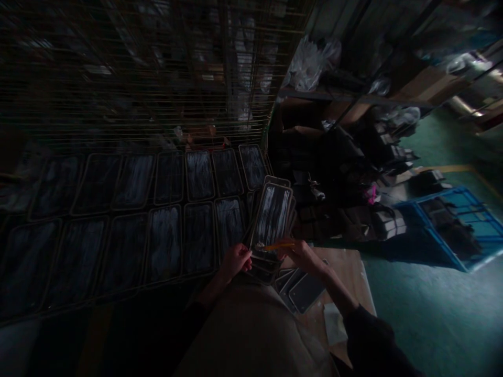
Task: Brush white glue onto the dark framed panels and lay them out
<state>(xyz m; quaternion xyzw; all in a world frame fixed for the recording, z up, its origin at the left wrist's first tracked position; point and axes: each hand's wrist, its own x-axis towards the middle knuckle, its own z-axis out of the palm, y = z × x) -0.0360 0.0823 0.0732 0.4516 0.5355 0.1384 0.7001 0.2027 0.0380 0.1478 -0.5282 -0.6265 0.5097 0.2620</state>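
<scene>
A dark rectangular panel (271, 212) with rounded corners and a pale rim lies tilted on top of a stack of similar panels. White streaks run along most of its face. My left hand (237, 258) is closed at its lower left corner, with thumb and fingertips on the edge. Wrapped round a brush with a yellow handle (281, 246) is my right hand (301, 256). The brush tip touches the lower part of the panel's face, where a pale blob shows. Poor light hides fine detail.
Two rows of streaked panels (165, 241) lie on a rack at left, before a tall wire cage (157, 104). More dark panels (304, 290) and a white sheet (335, 323) rest on a wooden board (353, 272). Stacked dark goods and a blue crate (444, 246) stand at right.
</scene>
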